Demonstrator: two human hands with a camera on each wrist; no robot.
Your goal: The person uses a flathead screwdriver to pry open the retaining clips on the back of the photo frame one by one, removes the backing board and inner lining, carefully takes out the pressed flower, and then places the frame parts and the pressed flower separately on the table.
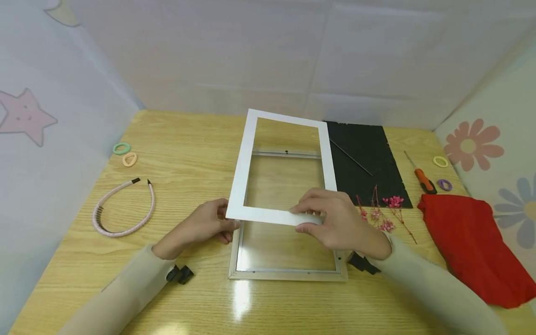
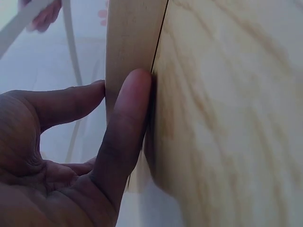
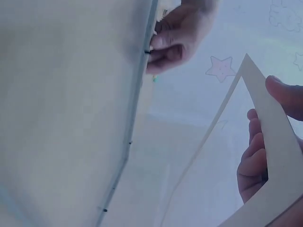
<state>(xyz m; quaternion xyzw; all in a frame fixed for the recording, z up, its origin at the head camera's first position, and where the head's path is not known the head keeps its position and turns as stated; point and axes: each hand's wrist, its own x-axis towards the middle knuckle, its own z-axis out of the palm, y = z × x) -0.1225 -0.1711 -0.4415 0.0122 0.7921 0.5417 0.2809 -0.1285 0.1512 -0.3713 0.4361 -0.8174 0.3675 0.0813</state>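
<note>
A white mat board with a rectangular window is held tilted above a pale picture frame. My right hand pinches the mat near its lower right corner, thumb on one face and fingers on the other; the right wrist view shows this grip on the mat. The picture frame lies on the table with a clear pane inside it. My left hand grips the frame's left side. In the left wrist view, its fingers press both sides of the frame's edge. The mat overlaps the frame's upper part in the head view.
Behind on the right lies a black backing board, a thin rod across it. Pink dried flowers, an orange-handled screwdriver and red cloth are at right. A headband and hair ties lie left.
</note>
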